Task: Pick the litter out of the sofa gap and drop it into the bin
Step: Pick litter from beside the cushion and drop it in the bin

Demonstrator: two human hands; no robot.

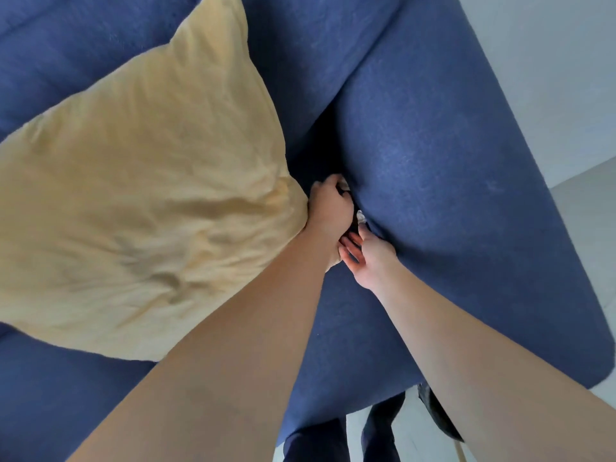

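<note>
The sofa gap [328, 151] is a dark slit between the blue seat cushion and the blue armrest [450, 181]. My left hand [330, 208] is curled at the gap, its fingers closed around a pale scrap of litter [345, 186]. A white crumpled piece of litter [361, 217] sticks out of the gap just right of that hand. My right hand [368, 258] rests against the armrest with its fingers apart, its fingertips just below the white piece. How deep the litter goes into the gap is hidden.
A large yellow pillow [146, 195] lies on the seat and presses against my left wrist. Pale floor [580, 208] shows to the right of the armrest. A dark, bag-like object [436, 418] sits low by the sofa's front corner, partly behind my right forearm.
</note>
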